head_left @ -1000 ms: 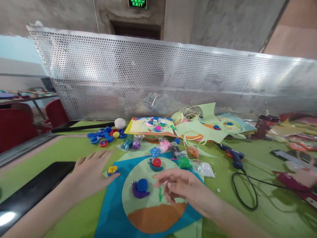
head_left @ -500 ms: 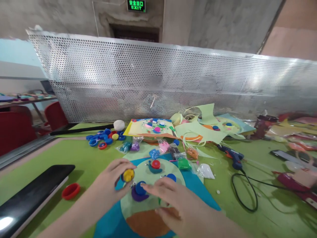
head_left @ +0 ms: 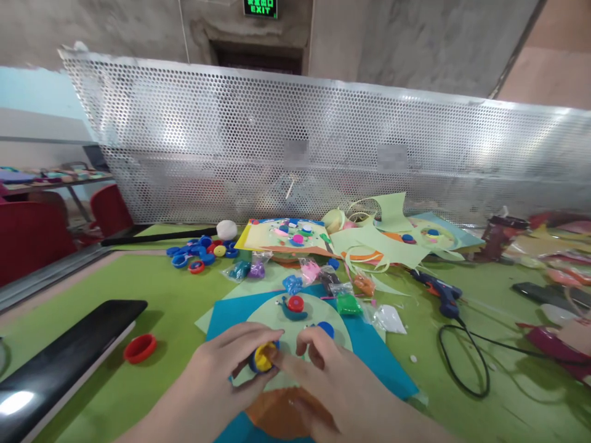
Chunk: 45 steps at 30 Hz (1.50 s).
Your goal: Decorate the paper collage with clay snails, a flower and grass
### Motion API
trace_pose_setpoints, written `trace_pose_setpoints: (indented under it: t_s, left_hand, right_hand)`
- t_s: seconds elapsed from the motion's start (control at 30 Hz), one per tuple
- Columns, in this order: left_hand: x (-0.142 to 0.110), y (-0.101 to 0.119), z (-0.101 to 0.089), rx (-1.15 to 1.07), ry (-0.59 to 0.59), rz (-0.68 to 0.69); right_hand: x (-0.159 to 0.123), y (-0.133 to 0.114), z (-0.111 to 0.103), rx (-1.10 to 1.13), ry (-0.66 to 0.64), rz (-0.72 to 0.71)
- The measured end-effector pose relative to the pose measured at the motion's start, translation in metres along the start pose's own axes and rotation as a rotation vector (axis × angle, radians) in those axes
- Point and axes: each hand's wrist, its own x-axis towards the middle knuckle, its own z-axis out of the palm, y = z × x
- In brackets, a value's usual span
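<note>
Fingers of the left hand (head_left: 215, 372) are clamped around the sides of a blue cap (head_left: 253, 363) with yellow clay (head_left: 265, 355) in it. Right hand (head_left: 339, 381) has its index finger extended, its tip touching the clay; its other fingers are curled, and I cannot tell whether they meet the thumb. The cap is held over the left part of a pale green disc (head_left: 263, 314) on a blue sheet (head_left: 399, 369).

Near the disc's far edge lies a teal snail with a red shell (head_left: 295, 304); a second blue cap (head_left: 325, 329) shows just beyond the right hand. A brown patch (head_left: 272, 415) covers the disc's near edge.

Off the sheet's left edge, a red ring (head_left: 140, 349) lies on the green table (head_left: 170, 286), beside a black device (head_left: 69, 363) at the table's near left. Green clay in a bag (head_left: 348, 304) sits at the sheet's far edge, with a white packet (head_left: 390, 319) to its right. Farther right is a glue gun (head_left: 441, 292). Loose caps (head_left: 198, 251) and a white ball (head_left: 226, 230) lie toward the table's far left corner.
</note>
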Motion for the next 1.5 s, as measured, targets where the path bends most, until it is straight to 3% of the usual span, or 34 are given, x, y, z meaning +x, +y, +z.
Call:
trace_pose_setpoints:
  t_s: [0.17, 0.33, 0.4, 0.47, 0.57, 0.7, 0.87, 0.93, 1.1, 1.23, 1.33, 1.5]
  left_hand:
    - [-0.002, 0.006, -0.001, 0.017, -0.055, 0.031]
    - [0.001, 0.009, -0.003, 0.041, -0.061, 0.017]
    - [0.006, 0.01, -0.006, 0.041, -0.056, 0.006]
    - [0.011, 0.009, -0.009, 0.035, -0.045, -0.035]
    - [0.016, 0.009, -0.014, 0.025, -0.038, -0.172]
    - [0.014, 0.012, -0.02, 0.0, -0.06, -0.204]
    - [0.005, 0.018, -0.018, -0.051, -0.019, -0.104]
    - [0.001, 0.018, -0.013, -0.064, 0.001, -0.099]
    - [-0.007, 0.017, -0.004, -0.147, -0.026, -0.112]
    - [-0.011, 0.02, -0.002, -0.119, -0.053, -0.124]
    - [-0.013, 0.023, -0.002, -0.12, -0.048, -0.138]
    - [-0.014, 0.023, 0.001, -0.09, -0.022, -0.108]
  right_hand:
    - [0.001, -0.003, 0.0, 0.115, -0.032, 0.027]
    - [0.003, -0.005, 0.0, 0.09, -0.106, 0.057]
    - [0.0, -0.003, -0.002, 0.155, -0.076, 0.058]
    - [-0.004, 0.002, -0.007, 0.336, 0.077, 0.058]
    - [-0.008, 0.01, -0.015, 0.812, 0.327, 0.07]
    - [-0.006, 0.013, -0.018, 1.389, 0.236, 0.14]
    - [-0.004, 0.011, -0.012, 1.556, 0.156, 0.141]
    - [-0.005, 0.01, -0.01, 1.463, 0.155, 0.116]
    - [-0.007, 0.004, -0.002, 0.705, 0.279, -0.043]
    - [-0.007, 0.002, 0.009, 0.364, 0.373, -0.139]
    - [-0.008, 0.003, 0.013, 0.065, 0.351, -0.222]
    - [-0.007, -0.002, 0.009, -0.037, 0.423, -0.241]
